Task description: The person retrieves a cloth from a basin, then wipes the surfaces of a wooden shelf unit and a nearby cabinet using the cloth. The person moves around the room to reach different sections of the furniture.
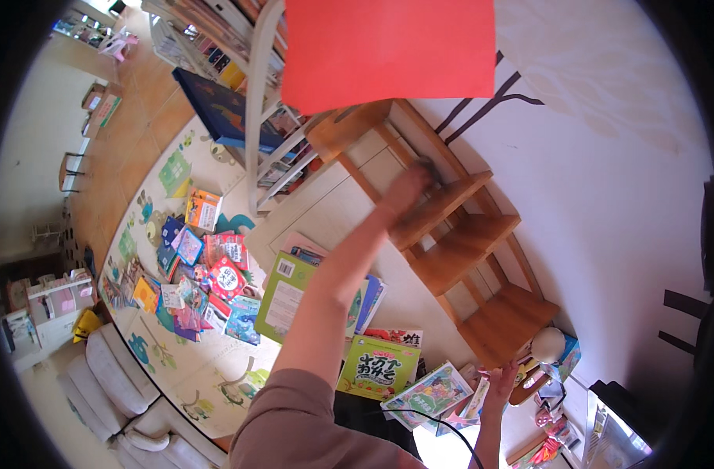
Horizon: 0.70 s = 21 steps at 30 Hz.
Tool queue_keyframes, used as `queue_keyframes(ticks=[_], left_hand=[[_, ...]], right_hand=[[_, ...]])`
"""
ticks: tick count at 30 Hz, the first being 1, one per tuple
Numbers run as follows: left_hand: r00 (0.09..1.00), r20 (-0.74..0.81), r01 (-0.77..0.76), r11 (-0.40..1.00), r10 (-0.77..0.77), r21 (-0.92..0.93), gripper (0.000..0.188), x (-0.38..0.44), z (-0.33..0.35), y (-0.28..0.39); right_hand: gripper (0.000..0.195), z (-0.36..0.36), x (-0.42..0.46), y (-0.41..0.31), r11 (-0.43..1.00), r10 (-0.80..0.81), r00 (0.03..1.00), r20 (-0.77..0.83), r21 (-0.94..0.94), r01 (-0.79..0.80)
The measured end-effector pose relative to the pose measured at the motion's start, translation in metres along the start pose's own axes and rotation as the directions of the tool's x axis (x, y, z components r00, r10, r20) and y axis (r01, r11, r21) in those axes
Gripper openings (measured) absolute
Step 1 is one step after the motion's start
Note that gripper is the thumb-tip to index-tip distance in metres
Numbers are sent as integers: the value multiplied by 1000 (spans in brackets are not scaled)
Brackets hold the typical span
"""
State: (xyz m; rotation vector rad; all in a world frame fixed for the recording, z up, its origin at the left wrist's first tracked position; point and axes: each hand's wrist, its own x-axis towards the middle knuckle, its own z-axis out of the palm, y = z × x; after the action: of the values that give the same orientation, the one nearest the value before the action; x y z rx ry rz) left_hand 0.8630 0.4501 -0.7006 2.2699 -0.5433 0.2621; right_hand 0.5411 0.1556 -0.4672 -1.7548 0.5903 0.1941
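Note:
A small wooden shelf unit (465, 252) with several boards stands on a pale cabinet top, close to the wall. My left hand (411, 184) reaches in between its upper boards, blurred by motion, with a dark thing (432, 170) at its fingers that looks like a cloth. Around the end of the lowest board (503, 328) my right hand (502, 378) has its fingers, steadying or gripping that edge. Beside my left forearm lies a stack of books with a green back cover (281, 299). Nearer my body are a green children's book (378, 366) and a picture book (428, 396).
Many children's books (225, 278) are spread over a patterned mat at left. A white rack (254, 117) with a dark blue board (228, 111) stands at upper left. Red paper (389, 53) hangs at the top. A round pale object (548, 345) is near my right hand.

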Motion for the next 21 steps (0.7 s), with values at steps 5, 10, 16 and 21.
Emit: queue_keyframes(ticks=[5, 10, 16, 21], left_hand=[[888, 320, 425, 858, -332, -288, 26, 9, -16, 31], [913, 249, 362, 923, -322, -134, 29, -24, -48, 22], [854, -273, 484, 869, -442, 107, 28, -18, -78, -15], [962, -130, 254, 962, -240, 97, 41, -54, -47, 17]], right_hand=[[54, -7, 0, 4, 1000, 21, 1000, 4, 5, -21], [56, -7, -2, 6, 1000, 20, 1000, -20, 7, -20], [55, -3, 0, -5, 1000, 31, 999, 9, -3, -31], [57, -17, 0, 15, 997, 48, 999, 9, -54, -47]])
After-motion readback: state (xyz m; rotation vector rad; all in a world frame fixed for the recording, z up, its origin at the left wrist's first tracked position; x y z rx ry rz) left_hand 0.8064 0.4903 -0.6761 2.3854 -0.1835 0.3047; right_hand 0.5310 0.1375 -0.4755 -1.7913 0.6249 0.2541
